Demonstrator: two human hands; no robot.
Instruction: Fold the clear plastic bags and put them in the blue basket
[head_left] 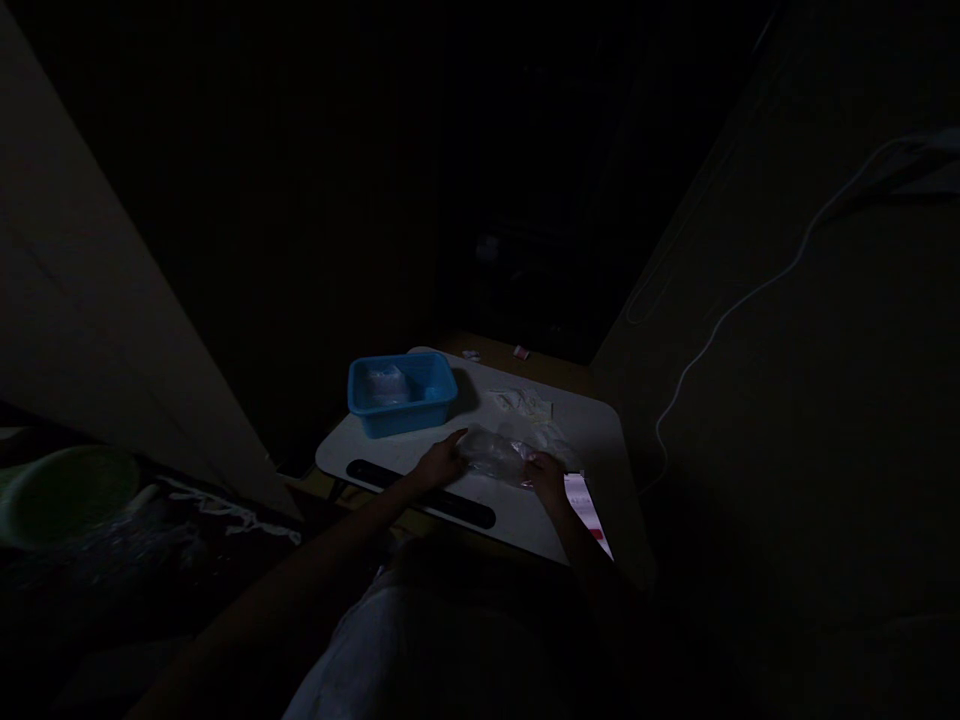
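Observation:
A clear plastic bag [491,453] lies stretched between my two hands over the small white table [600,430]. My left hand [440,463] is closed on the bag's left end. At the other end, my right hand [546,478] pinches the bag near a shiny, pinkish crumpled part [523,452]. Dim light hides the exact placing of my fingertips and what, if anything, is inside. Just right of my right wrist, a phone with a lit screen [585,505] rests on the table. Behind the bag lie crumpled pale plastic pieces [525,403].
A blue plastic basin [405,420] holding a clear wrapped bundle [386,384] stands at the table's back left. A dark slot [420,493] runs along the front edge. A small red-and-white packet [521,352] lies beyond the table. A white cable [705,350] hangs along the right wall.

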